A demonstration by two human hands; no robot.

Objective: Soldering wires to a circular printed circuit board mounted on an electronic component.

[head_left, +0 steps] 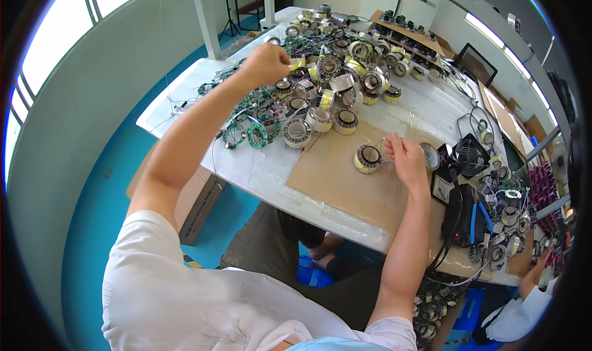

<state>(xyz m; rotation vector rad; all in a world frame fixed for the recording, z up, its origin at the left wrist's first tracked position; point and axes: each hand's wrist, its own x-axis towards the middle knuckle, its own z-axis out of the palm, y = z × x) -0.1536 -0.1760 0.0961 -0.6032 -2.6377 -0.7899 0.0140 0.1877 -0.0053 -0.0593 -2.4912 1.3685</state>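
My left hand [266, 65] is raised over the far-left part of the table, its fingers closed. A yellow strip [297, 63] shows right by its fingertips; I cannot tell whether the hand holds it or it belongs to the pile behind. On the brown cardboard sheet [327, 173] a motor stator [367, 159] with a yellow band sits upright. Thin wires run from it to my right hand [407, 160], whose thumb and finger pinch them. Another ring-shaped stator [430, 157] stands just beyond that hand's right side.
A heap of stators [330, 67] and green ring circuit boards [258, 132] covers the far table. At right are a fan [470, 155], a black box [459, 215], blue-handled pliers [479, 218] and more stators [509, 215]. Another person's arm [534, 274] reaches in at lower right.
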